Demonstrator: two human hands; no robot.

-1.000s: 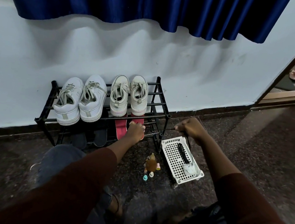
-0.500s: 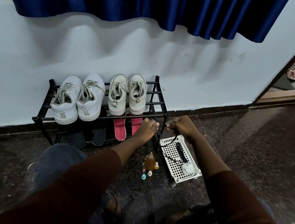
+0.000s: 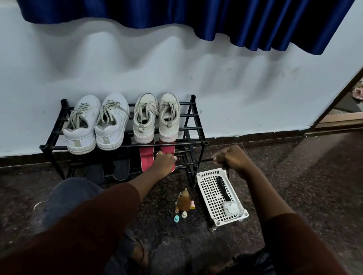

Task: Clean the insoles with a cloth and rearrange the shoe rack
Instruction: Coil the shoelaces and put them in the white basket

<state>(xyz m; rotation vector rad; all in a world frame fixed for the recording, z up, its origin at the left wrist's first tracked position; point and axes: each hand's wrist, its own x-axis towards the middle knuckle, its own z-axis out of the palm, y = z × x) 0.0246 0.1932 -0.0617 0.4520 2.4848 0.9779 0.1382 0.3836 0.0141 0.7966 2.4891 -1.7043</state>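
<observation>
Sneakers [image 3: 82,123]: four. Red insoles [image 3: 145,158]: two. Black insoles [image 3: 121,169]: two. Shoe rack [image 3: 196,125]: one. White basket [image 3: 212,199]: one. Brown bottle [image 3: 184,202]: one. Small caps [image 3: 176,218]: three. Black cord [image 3: 206,160]: one.

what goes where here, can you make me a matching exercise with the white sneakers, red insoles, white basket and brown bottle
Things:
1 white sneakers
2 red insoles
3 white basket
4 brown bottle

Places:
a floor, right of the rack
b rack's top shelf
c floor, left of the basket
d rack's lower shelf

Pairs: 1-b, 2-d, 3-a, 4-c
</observation>
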